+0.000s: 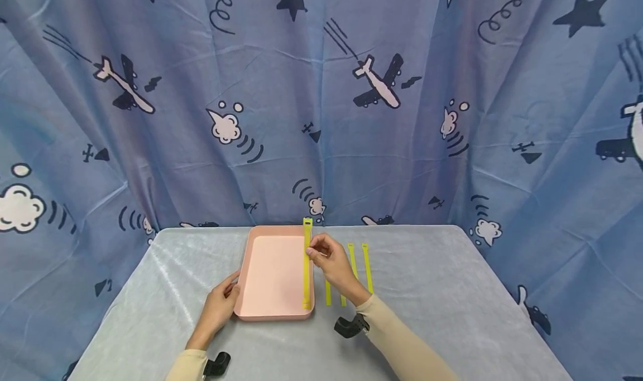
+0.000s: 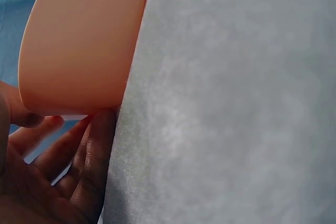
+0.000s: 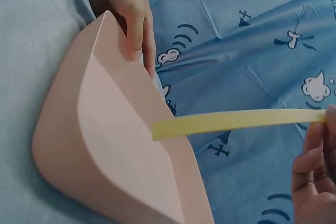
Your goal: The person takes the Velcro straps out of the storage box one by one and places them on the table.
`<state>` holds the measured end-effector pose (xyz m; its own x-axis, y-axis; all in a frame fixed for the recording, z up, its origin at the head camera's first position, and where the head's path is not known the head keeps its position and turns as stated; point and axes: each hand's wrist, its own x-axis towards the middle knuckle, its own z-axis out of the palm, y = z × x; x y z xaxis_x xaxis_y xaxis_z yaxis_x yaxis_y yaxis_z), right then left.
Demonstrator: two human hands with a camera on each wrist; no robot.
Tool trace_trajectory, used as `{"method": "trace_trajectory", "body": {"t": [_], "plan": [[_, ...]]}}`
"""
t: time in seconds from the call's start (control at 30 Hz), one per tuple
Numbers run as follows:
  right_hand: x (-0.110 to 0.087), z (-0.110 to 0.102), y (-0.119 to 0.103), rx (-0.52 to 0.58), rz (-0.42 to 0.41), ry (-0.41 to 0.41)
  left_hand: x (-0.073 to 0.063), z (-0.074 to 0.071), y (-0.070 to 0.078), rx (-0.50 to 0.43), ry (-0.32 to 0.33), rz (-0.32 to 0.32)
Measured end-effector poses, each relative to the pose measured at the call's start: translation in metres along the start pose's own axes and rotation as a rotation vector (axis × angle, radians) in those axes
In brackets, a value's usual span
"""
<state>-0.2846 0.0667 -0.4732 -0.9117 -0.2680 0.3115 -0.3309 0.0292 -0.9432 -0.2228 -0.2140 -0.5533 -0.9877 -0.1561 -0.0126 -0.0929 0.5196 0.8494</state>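
A pink rectangular tray [image 1: 273,275] lies on the table, left of its middle. My left hand [image 1: 216,308] holds its left edge; in the left wrist view the fingers [image 2: 97,156] lie against the outer wall, with the thumb up at the rim. With thumb and fingertips my right hand [image 1: 334,264] pinches a long, thin yellow strip [image 1: 307,269] that has a slotted end. Its far end points away from the fingers, over the tray, in the right wrist view. Several more yellow strips [image 1: 368,266] lie right of the tray, partly hidden by the right hand.
A light grey cloth covers the table [image 1: 427,292]. Behind it hangs a blue curtain [image 1: 281,163] printed with planes, clouds and stars, meeting the table's back edge. Each wrist carries a black camera [image 1: 351,326].
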Motion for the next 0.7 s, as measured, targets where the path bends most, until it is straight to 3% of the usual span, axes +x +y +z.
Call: {"method": "trace_trajectory", "body": {"t": [0.27, 0.7], "plan": [[-0.007, -0.010, 0.009, 0.016, 0.118, 0.037, 0.000, 0.002, -0.004, 0.002, 0.000, -0.014], [-0.016, -0.025, 0.015, 0.082, 0.182, 0.084, 0.001, 0.002, -0.003, -0.001, 0.006, -0.010]]}}
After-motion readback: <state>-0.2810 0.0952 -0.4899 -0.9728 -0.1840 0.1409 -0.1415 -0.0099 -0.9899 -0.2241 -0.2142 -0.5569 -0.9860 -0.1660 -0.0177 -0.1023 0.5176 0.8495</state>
